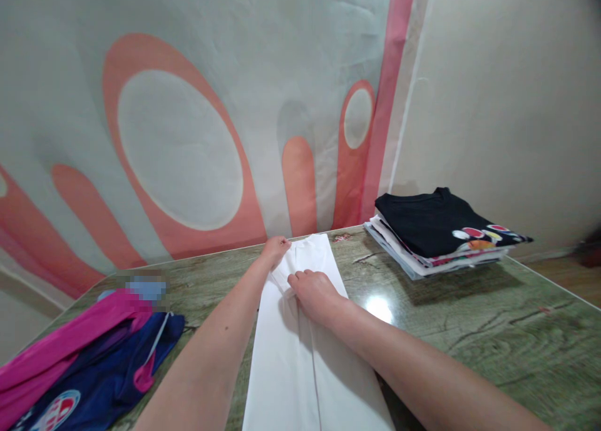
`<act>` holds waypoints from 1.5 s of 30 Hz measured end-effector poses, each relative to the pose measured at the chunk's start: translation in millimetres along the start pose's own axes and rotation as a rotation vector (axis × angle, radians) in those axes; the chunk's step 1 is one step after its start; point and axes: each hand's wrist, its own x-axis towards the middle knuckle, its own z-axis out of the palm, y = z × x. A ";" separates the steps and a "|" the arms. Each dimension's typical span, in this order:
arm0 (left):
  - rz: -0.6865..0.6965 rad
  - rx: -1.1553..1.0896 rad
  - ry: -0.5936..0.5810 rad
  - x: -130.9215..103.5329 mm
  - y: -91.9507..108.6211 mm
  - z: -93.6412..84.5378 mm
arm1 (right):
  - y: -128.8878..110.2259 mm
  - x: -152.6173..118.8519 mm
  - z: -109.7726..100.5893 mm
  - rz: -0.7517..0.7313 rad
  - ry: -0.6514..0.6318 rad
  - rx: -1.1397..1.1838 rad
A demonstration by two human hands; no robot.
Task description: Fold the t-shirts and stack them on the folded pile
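"Progress so far, as we see it?"

"We see a neat stack of folded clothes (399, 249) at right of the frame, a black T-shirt (422, 221) on top. The white garment (279, 362), lower centre, lies in a long strip on the wood-grain tabletop (539, 337), so we'd judge it partly folded. Navy-and-pink clothing (107, 378) at lower left lies loose, apparently unfolded."

"And our hands?"

"Our left hand (276, 251) is closed in a pinch at the garment's upper left corner. Our right hand (317, 295) rests just nearer, fingers curled on the fabric; whether they grip or only press, we cannot tell."
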 end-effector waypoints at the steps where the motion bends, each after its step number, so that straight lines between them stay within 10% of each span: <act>1: 0.012 -0.011 -0.004 0.8 -0.8 -0.2 | 0.6 -0.2 0.2 -0.003 0.002 0.001; 12: 0.068 0.061 0.178 -29.0 15.7 6.5 | 9.1 -0.8 5.5 -0.182 0.097 0.001; 17: 0.122 0.063 0.349 -52.2 21.3 -12.5 | 32.9 3.6 13.1 0.085 0.283 0.185; 28: 0.335 0.327 -0.064 -123.6 10.1 18.7 | 55.0 7.4 42.4 0.184 0.440 0.439; 33: 0.321 0.392 -0.107 -126.3 10.3 11.3 | 49.6 9.4 44.5 -0.112 0.429 0.416; 45: 0.310 0.304 -0.121 -134.2 11.6 1.4 | 40.5 11.2 52.4 -0.182 0.396 0.505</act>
